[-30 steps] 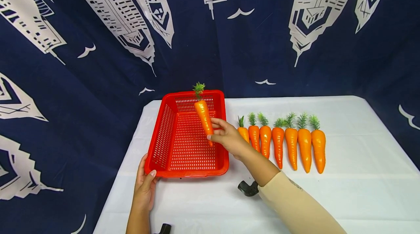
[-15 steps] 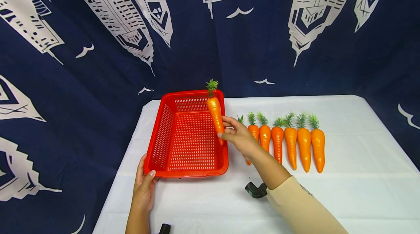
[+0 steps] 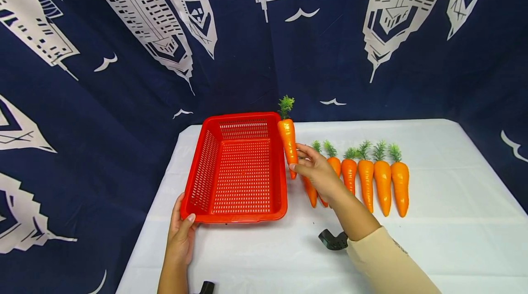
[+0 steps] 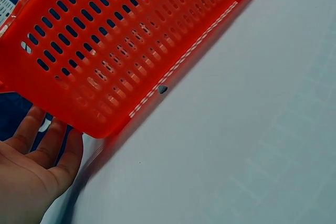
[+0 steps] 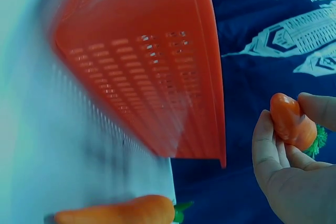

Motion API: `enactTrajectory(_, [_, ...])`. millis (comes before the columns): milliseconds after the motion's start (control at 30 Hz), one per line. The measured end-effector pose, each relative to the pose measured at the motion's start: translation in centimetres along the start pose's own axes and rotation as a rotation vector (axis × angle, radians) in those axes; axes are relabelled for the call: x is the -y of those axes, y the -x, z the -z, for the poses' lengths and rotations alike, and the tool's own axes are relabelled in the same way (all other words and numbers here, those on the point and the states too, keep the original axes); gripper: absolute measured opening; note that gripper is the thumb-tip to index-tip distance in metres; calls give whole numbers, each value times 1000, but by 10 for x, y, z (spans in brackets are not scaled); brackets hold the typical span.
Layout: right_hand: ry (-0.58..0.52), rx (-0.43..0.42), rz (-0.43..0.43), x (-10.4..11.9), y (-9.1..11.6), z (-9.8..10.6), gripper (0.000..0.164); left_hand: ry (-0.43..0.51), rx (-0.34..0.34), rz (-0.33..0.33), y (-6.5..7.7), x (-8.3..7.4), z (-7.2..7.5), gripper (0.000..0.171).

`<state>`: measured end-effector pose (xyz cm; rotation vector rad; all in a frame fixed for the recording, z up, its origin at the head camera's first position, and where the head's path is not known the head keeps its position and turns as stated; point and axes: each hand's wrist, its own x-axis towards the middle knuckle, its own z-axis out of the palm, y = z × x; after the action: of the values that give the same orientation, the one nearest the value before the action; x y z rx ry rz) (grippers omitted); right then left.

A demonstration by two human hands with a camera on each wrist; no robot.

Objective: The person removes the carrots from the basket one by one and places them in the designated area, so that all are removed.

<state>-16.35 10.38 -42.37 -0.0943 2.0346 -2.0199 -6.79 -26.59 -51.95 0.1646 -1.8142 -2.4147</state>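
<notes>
My right hand (image 3: 319,172) pinches an orange carrot (image 3: 288,145) near its thin lower end between thumb and fingers. Its frilly green top (image 3: 286,105) points up. In the head view this carrot lies just over the right rim of a red plastic basket (image 3: 235,218); the right wrist view shows it apart from the basket wall (image 5: 152,72). My left hand (image 3: 181,234) grips the basket's front left corner, thumb on the rim. Its fingers (image 4: 50,142) press the outside in the left wrist view.
Right of the basket, several carrots (image 3: 382,188) lie in a row on the white tablecloth (image 3: 453,248), some partly behind my right hand. A dark blue curtain (image 3: 247,78) with white buildings hangs behind. Black wrist devices (image 3: 333,240) show near both forearms.
My right hand has moved right with the carrot, from above the basket's inside to its right rim. The left hand and basket have stayed in place.
</notes>
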Motion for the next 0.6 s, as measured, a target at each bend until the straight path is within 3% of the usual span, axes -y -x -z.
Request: enactTrajectory(600, [-26,-80,-14,-18,15,43,70,7,-1,2,0,0,0,65])
